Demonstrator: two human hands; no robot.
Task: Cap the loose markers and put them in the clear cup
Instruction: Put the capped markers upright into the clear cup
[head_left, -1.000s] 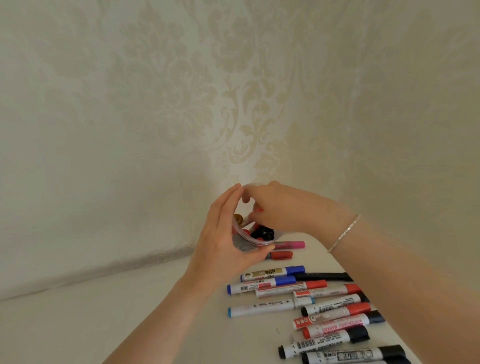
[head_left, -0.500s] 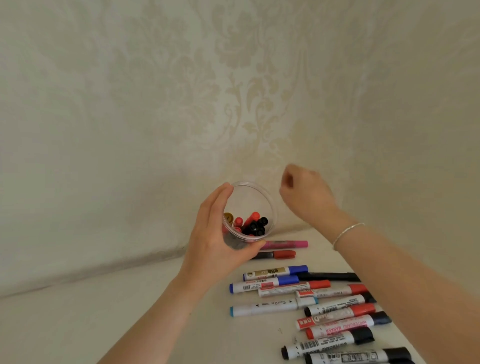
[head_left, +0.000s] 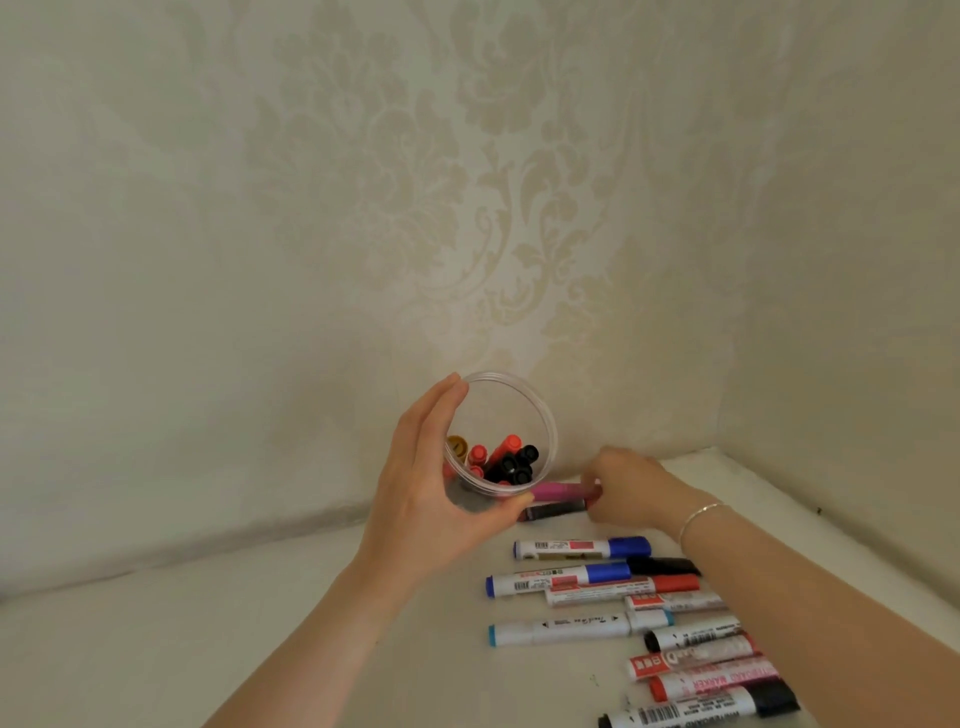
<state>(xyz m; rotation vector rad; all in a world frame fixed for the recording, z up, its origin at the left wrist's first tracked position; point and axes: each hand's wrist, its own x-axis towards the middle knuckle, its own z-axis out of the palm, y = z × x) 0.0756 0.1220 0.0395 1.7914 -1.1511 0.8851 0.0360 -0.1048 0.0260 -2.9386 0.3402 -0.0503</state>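
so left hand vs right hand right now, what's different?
The left hand grips the clear cup, tilted and raised off the table; the right hand is down at the table, fingers on the pink marker. The right wrist wears a bracelet; the left is bare. Both are bare-skinned.

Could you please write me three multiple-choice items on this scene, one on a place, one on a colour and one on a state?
1. Where is the clear cup?
A. held in the left hand
B. standing on the table among the markers
C. lying on its side

2. What colour is the marker at the right hand, just behind the dark one?
A. green
B. pink
C. yellow

3. What state is the cup in?
A. empty
B. lidded
C. open, with markers inside

Answers:
1 A: the fingers and thumb wrap its wall, tilted toward the camera.
2 B: its barrel shows pink beside the fingertips.
3 C: red and black marker ends show through the open mouth.
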